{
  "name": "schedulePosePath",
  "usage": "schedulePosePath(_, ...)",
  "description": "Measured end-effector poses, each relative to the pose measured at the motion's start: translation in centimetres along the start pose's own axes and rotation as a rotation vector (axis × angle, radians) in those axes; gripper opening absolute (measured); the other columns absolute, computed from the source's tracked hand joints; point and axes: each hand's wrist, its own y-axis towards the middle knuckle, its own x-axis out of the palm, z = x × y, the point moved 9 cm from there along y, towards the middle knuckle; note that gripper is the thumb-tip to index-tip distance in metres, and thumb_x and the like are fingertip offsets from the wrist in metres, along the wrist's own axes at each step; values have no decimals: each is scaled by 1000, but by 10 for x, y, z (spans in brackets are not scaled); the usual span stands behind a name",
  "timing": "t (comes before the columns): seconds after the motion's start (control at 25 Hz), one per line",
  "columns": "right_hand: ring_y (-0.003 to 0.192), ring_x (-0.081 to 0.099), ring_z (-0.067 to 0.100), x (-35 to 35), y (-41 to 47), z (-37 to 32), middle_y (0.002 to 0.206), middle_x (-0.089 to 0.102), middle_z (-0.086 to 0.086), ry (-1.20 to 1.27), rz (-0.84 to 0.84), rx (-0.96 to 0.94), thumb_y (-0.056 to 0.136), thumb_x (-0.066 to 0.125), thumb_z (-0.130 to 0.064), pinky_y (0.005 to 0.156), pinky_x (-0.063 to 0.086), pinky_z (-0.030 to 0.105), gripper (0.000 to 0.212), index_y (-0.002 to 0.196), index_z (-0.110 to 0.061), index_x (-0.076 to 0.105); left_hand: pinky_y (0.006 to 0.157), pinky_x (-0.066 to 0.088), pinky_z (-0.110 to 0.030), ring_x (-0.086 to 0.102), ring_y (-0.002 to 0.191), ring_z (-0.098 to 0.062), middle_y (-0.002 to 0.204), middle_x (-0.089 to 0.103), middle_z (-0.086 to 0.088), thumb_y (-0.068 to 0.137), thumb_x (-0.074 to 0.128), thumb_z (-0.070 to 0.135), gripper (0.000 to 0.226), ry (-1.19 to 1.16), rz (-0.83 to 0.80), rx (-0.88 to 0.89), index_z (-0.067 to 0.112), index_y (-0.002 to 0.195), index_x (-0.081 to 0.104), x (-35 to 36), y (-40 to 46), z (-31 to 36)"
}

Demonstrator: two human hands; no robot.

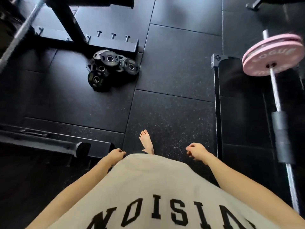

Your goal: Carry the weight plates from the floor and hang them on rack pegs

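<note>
- Our left hand [116, 154] hangs by the hip at the hem of the beige shirt [148, 195], fingers loosely curled, gripping nothing.
- Our right hand [195, 150] hangs out to the side over the floor, fingers also loosely curled, nothing in it.
- Btwn the two hands we see one bare foot [146, 142] flat on the speckled black rubber floor [173, 113], toes pointing fwd.
- Weight plates [111, 68]: small black ones w/ metal-ringed centre holes, lying in a loose overlapping pile on the floor, well ahead of us and a bit to the left. None on a peg that we can see.
- The pile sits just in front of the black rack base [113, 45], touching or nearly so; can't tell which.
- Short metal pegs [113, 36] stand in a row along that base, all bare. A black rack upright [67, 19] rises at an angle from it.
- Far left: a long silver bar [21, 32] runs diagonally, blurred.
- Lower left: a black frame w/ a capped tube end [82, 148], near our left hand but apart from it.
- Right side: a barbell [277, 100] runs front to back, w/ pink plates [270, 55] on its far end and a black collar-like sleeve [282, 136] nearer us.
- Just left of the barbell, a black post [215, 63] w/ a long rail running back toward us.
</note>
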Motion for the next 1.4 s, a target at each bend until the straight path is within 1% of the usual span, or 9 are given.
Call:
schedulePosePath(0.16,76,57,17,-54,55,-128,89,67,5,-94,3,-91,97,55,-23,63,46,29,13,93,-15,64,88,46,-33,57,109,-28,121,60,-11,100,48,34,32,-69,22,7,9,119,58,-101,46,63)
schedulePosePath(0.28,84,60,21,-86,95,-225,85,68,2,-127,6,-169,96,57,-22,77,49,36,12,93,-16,67,84,52,-36,60,99,-26,115,64,-11,99,50,33,26,-157,83,1,13,113,57,-177,80,103)
schedulePosePath(0.52,83,58,18,-127,193,-386,88,66,3,-187,-70,-214,97,56,-23,82,50,39,12,90,-17,62,63,42,-30,53,75,-20,92,61,-7,100,46,30,23,-293,72,-64,13,113,55,-281,157,185)
schedulePosePath(0.68,83,57,20,-160,249,-480,92,68,9,-167,-128,-179,96,56,-25,77,48,36,16,88,-13,63,64,43,-31,53,76,-20,94,61,-6,101,45,30,23,-352,107,-139,13,111,57,-344,196,237)
schedulePosePath(0.84,86,59,21,-176,302,-574,100,66,9,-190,-192,-153,97,53,-22,66,47,30,11,97,-14,61,81,50,-38,61,94,-29,108,65,-10,98,48,33,23,-330,148,-209,15,106,58,-413,249,274)
schedulePosePath(1.0,83,59,19,-158,371,-641,96,67,7,-141,-213,-117,97,53,-22,73,49,34,12,100,-15,62,81,50,-37,62,95,-28,105,66,-9,98,49,31,22,-275,144,-233,14,107,59,-465,335,297)
schedulePosePath(1.16,80,59,17,-105,504,-681,91,66,4,-56,-188,-63,98,53,-24,71,47,32,12,97,-15,61,79,42,-32,59,101,-27,110,67,-11,95,50,31,24,-128,121,-172,15,110,60,-490,499,302)
schedulePosePath(1.28,76,55,18,-47,613,-686,87,64,5,25,-168,8,99,53,-24,62,44,30,12,93,-15,58,79,40,-32,56,99,-25,112,65,-10,95,49,31,25,-85,122,-116,14,111,58,-485,622,301)
schedulePosePath(1.4,74,55,22,10,697,-683,81,61,7,33,-160,26,98,52,-26,65,48,34,15,94,-12,55,80,40,-33,55,100,-27,115,62,-11,96,49,32,27,-118,143,-103,13,115,52,-472,717,301)
